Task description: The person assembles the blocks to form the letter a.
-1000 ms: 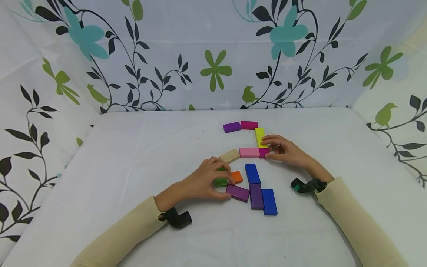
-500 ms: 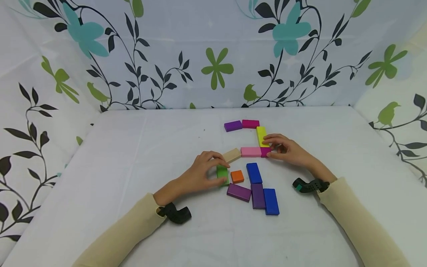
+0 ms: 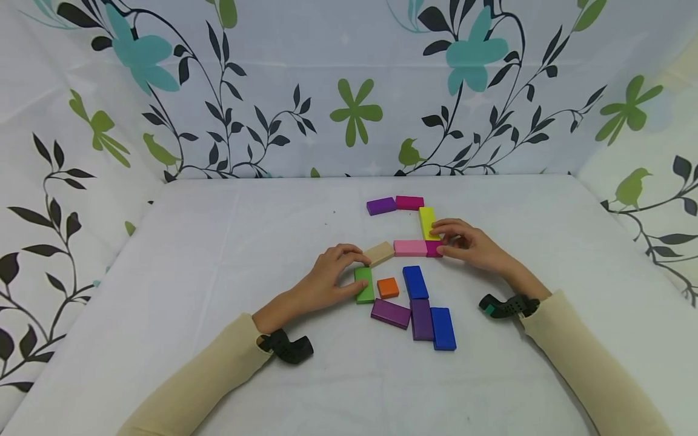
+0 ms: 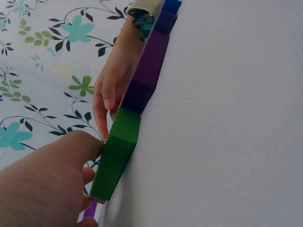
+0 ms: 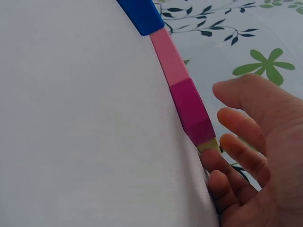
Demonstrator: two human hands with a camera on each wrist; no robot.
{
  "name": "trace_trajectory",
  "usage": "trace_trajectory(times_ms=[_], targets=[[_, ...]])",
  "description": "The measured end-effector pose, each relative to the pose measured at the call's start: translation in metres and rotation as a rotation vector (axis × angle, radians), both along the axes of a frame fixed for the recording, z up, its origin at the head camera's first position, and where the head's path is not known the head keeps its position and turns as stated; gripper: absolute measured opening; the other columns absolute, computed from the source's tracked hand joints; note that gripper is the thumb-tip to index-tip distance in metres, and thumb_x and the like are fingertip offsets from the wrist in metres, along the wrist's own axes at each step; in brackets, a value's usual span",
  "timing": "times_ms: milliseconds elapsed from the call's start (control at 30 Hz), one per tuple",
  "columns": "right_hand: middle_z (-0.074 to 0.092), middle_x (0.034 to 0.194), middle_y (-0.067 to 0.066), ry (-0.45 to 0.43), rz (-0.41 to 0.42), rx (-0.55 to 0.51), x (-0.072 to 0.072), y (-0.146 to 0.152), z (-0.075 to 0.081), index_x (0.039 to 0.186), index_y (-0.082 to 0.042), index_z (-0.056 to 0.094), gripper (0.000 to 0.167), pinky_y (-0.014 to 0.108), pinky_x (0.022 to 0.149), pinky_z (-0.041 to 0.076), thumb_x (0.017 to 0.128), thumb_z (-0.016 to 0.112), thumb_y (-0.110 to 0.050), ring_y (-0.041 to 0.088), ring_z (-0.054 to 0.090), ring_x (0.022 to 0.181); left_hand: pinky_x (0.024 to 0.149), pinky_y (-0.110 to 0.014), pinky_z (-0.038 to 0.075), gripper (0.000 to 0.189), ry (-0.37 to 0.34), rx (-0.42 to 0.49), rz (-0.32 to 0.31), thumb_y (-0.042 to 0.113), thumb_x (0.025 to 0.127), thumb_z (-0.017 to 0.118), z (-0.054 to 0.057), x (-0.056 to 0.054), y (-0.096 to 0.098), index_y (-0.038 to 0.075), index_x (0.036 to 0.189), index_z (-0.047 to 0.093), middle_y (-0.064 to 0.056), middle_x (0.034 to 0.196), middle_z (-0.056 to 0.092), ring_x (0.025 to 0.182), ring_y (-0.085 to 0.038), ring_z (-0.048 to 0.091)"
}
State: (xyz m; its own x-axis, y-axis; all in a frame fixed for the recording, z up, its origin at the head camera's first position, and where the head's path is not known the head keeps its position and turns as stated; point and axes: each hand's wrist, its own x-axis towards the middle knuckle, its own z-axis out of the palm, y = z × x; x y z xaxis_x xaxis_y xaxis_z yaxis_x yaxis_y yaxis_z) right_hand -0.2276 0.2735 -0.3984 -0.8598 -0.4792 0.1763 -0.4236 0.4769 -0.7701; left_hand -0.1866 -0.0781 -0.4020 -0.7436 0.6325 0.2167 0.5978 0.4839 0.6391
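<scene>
In the head view my left hand (image 3: 327, 280) is at the light green block (image 3: 364, 290), its thumb touching the block and its forefinger at the far end, by the tan block (image 3: 380, 253). The left wrist view shows the thumb at the green block's upper edge (image 4: 113, 156); the other fingertips are partly hidden. My right hand (image 3: 470, 245) rests with loosely bent fingers beside the yellow block (image 3: 427, 219) and the short magenta block (image 3: 433, 248). Its thumb stands apart from the magenta block (image 5: 191, 106) in the right wrist view.
A pink block (image 3: 410, 248) joins the tan and magenta ones. Farther back lie a violet (image 3: 381, 206) and a crimson block (image 3: 409, 203). An orange block (image 3: 388, 288), purple blocks (image 3: 391, 314) and blue blocks (image 3: 415, 282) lie nearer, on a white cloth (image 3: 245, 242).
My left hand has drawn back from around the orange and purple blocks to the green block, then slightly farther away from me. The right hand stays almost still.
</scene>
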Motion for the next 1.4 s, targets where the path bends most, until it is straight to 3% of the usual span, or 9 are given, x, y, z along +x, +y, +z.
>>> trace_trajectory(times_ms=[200,467,800,1033,1400], targets=[[0.048,0.138,0.018,-0.032,-0.04,-0.006,0.006,-0.003,0.001,0.127,0.0,0.06,0.036,0.016,0.08,0.043,0.091,0.066,-0.004,0.015,0.052,0.099,0.101,-0.052,0.03,0.035,-0.007,0.009,0.002,0.023,0.091,0.068,-0.001,0.001,0.0,0.013,0.124,0.061,-0.011,0.136,0.047,0.13,-0.029,0.039],[0.056,0.123,0.015,-0.042,-0.09,-0.046,0.012,-0.005,0.001,0.124,-0.002,0.062,0.03,0.014,0.081,0.045,0.094,0.064,-0.007,0.015,0.054,0.097,0.099,-0.05,0.03,0.036,-0.008,0.006,-0.004,0.024,0.091,0.068,0.0,0.001,-0.001,0.013,0.125,0.06,-0.011,0.136,0.046,0.129,-0.029,0.039],[0.063,0.114,0.023,0.045,-0.119,-0.147,0.021,-0.007,0.006,0.117,0.005,0.063,0.023,0.014,0.077,0.05,0.094,0.061,0.001,0.006,0.059,0.093,0.101,-0.05,0.029,0.036,-0.028,-0.004,0.007,0.025,0.092,0.068,0.003,0.0,-0.002,0.015,0.125,0.06,-0.009,0.137,0.045,0.13,-0.028,0.038],[0.063,0.11,0.019,-0.003,-0.022,-0.128,0.027,-0.008,0.009,0.117,0.003,0.063,0.024,0.018,0.074,0.051,0.094,0.061,0.0,0.009,0.058,0.094,0.099,-0.048,0.03,0.035,-0.03,-0.001,0.008,0.025,0.092,0.068,0.003,-0.001,-0.002,0.016,0.125,0.06,-0.008,0.136,0.045,0.131,-0.027,0.038],[0.062,0.111,0.017,0.005,0.23,-0.085,0.039,-0.02,0.007,0.123,0.003,0.059,0.035,0.021,0.074,0.05,0.089,0.066,0.004,0.015,0.057,0.093,0.102,-0.05,0.028,0.036,-0.05,0.015,-0.001,0.025,0.091,0.068,0.001,-0.001,-0.002,0.015,0.126,0.06,-0.009,0.137,0.045,0.13,-0.027,0.037]])
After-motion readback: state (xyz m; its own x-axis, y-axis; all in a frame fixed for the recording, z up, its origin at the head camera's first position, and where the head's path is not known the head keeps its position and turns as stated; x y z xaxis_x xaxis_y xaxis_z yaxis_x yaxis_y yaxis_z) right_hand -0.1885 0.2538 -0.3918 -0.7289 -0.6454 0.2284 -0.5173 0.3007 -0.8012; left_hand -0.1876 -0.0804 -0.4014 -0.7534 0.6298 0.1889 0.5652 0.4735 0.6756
